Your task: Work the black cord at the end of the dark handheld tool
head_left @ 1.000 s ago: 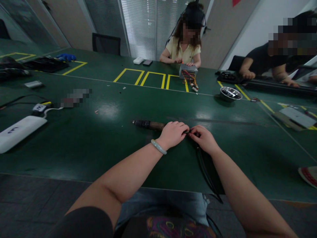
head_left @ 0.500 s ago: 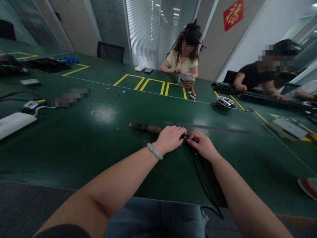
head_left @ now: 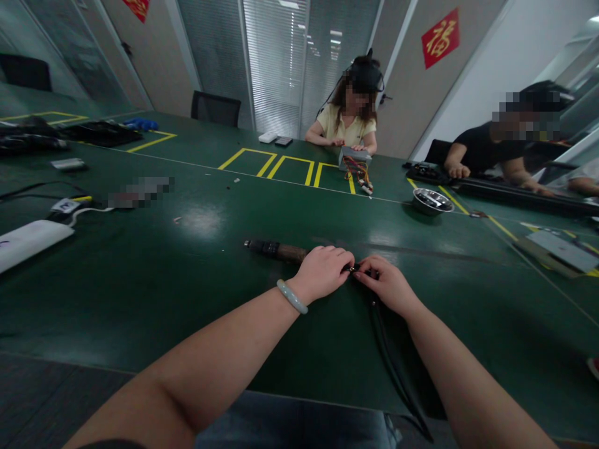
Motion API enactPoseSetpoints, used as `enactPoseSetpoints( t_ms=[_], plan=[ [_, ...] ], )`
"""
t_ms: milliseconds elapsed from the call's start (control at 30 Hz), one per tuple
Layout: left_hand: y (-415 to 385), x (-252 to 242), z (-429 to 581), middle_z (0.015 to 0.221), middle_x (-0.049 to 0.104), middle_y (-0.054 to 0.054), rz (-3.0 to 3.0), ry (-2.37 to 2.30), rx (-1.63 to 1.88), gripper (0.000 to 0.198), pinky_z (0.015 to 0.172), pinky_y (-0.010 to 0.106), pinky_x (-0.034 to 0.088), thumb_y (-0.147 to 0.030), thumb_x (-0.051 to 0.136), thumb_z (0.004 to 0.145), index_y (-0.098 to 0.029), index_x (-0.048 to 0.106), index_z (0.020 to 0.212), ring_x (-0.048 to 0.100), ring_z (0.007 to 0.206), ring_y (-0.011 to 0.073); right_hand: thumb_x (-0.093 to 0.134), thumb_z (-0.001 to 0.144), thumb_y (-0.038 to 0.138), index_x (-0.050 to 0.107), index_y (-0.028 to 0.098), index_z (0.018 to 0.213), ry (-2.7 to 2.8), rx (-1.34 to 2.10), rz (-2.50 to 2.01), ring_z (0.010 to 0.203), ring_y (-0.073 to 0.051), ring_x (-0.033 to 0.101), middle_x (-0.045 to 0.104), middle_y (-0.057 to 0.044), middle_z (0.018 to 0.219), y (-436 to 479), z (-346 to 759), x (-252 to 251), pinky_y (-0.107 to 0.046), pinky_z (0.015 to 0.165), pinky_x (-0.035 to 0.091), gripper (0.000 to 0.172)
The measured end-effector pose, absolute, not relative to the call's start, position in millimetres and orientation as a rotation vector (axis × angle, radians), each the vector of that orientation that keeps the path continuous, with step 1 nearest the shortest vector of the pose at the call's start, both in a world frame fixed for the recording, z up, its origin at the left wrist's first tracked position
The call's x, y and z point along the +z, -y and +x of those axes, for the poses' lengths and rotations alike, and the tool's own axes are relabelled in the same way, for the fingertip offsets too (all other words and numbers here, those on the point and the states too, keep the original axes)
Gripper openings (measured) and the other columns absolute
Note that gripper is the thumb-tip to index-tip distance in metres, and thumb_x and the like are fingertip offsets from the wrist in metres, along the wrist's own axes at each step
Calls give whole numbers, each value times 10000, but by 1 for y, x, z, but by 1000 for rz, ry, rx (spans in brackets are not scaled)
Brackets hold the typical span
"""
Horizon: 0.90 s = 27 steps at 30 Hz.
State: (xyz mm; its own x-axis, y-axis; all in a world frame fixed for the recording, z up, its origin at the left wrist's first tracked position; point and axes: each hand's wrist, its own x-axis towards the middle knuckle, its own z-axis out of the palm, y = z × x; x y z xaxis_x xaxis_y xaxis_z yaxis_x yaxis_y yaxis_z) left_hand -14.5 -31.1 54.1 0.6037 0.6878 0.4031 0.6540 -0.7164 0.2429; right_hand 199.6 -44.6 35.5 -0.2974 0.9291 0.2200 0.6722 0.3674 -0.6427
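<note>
A slim electric screwdriver [head_left: 281,251], black at the tip end with a brownish grip, lies on the green table in front of me, its tip pointing left. My left hand [head_left: 325,269] is wrapped over its rear part, hiding that section. Close beside it, my right hand [head_left: 387,285] pinches the black plug end of a cable at the screwdriver's tail. A small shiny piece shows between both hands; whether plug and tail are fully joined, I cannot tell. From my right hand the black cable [head_left: 387,352] runs down over the table's near edge.
A metal bowl [head_left: 433,202] stands to the right. Across the table, one person handles a grey box with coloured wires [head_left: 355,160]; another works at a long black part [head_left: 524,194]. A white power strip [head_left: 35,243] lies at left. Yellow tape outlines mark the far side.
The camera view has tilted up slightly, so everything sits a little lower. Both hands keep their hold at the screwdriver's tail, with only slight finger movement.
</note>
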Motion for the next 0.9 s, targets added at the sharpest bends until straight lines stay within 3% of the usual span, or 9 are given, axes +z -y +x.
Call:
enactPoseSetpoints(
  t_ms=[900],
  plan=[
    [32,56,-14,984,655,12,2709,-1170,755,124,829,343,431,-278,558,904,-218,585,1010,587,948,196,634,849,370,631,235,779,2037,608,-1402,786,-181,571,632,-32,964,43,199,34,-327,709,464,152]
  ],
)
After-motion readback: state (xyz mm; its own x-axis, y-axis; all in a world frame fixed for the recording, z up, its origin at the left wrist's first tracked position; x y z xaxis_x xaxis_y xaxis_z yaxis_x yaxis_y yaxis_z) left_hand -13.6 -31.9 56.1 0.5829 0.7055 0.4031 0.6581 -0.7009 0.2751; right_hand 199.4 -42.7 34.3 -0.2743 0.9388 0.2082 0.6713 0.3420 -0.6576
